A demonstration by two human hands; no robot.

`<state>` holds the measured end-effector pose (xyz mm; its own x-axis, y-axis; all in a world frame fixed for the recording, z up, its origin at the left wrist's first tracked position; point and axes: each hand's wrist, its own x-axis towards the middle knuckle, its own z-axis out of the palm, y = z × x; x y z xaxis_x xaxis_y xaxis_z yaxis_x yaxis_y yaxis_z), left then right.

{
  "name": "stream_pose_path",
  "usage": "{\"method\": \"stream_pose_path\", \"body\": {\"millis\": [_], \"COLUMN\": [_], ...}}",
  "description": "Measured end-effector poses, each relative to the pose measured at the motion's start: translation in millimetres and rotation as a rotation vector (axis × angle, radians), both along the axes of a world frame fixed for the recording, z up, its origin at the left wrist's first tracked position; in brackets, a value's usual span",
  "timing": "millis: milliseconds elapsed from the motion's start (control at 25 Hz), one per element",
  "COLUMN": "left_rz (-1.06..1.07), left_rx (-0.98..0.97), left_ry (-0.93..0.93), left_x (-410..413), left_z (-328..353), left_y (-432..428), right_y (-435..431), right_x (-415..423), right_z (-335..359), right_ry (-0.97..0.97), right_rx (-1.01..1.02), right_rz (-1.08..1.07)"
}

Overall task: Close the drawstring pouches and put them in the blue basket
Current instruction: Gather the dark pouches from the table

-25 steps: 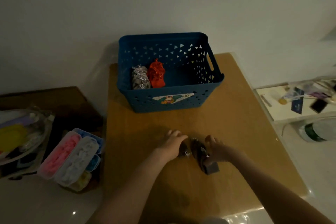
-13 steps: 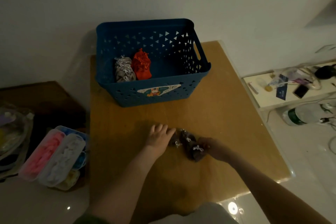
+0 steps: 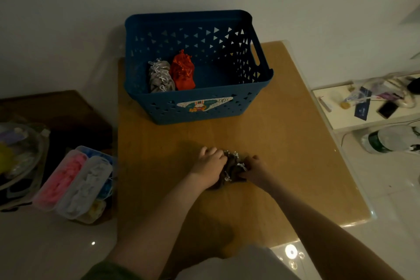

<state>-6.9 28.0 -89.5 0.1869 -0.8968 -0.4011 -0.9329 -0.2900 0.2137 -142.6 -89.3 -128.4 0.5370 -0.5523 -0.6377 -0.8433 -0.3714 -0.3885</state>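
Note:
On the wooden table lie dark brown drawstring pouches [image 3: 234, 169] with white cords, bunched between my hands. My left hand [image 3: 210, 166] curls over their left side and my right hand [image 3: 255, 169] grips their right side. How many dark pouches there are is hard to tell in the dim light. Behind them stands the blue basket [image 3: 204, 111] with triangle holes and a sticker on its front. Inside it, at the left, a grey pouch [image 3: 160, 77] and a red pouch [image 3: 183, 71] stand side by side.
The wooden table [image 3: 284, 143] ends close to my body. On the floor at left sits a clear box [image 3: 75, 184] of pink and white items, on the dark low table behind it a plastic container [image 3: 18, 152]. A white shelf [image 3: 363, 102] with clutter and a bottle [image 3: 386, 138] are at right.
Both hands have drawn together and gathered the dark pouches into one bunch; the left hand, flat beside them before, now curls over them. The camera view has shifted slightly.

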Motion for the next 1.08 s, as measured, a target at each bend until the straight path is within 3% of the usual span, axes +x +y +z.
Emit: {"method": "stream_pose_path", "body": {"millis": [240,400,560,640,760,920,1000,1080], "left_rz": [0.038,0.084,0.819,1.031,1.217,1.314,1.301,1.231], "left_rx": [0.168,0.242,0.047,-0.053,-0.178,-0.261,-0.276,-0.291], "left_ry": [0.029,0.095,0.524,0.78,1.192,1.446,1.461,1.305], "left_x": [-10,-16,-4,3,5,17,26,32], "left_z": [-12,-14,1,10,26,35,40,43], "left_y": [2,8,2,0,4,16,24,29], "right_y": [-11,-16,-19,-13,0,6,7,13], "right_x": [-12,-21,-19,-6,22,46,59,72], "right_z": [0,11,14,23,37,45,52,63], "right_ry": [-0.224,-0.462,-0.508,-0.505,-0.515,-0.511,-0.449,-0.419], "right_rx": [0.205,0.518,0.764,0.838,0.812,0.758,0.682,0.616], "right_rz": [-0.255,-0.493,-0.415,-0.326,-0.276,-0.198,-0.12,-0.061]}}
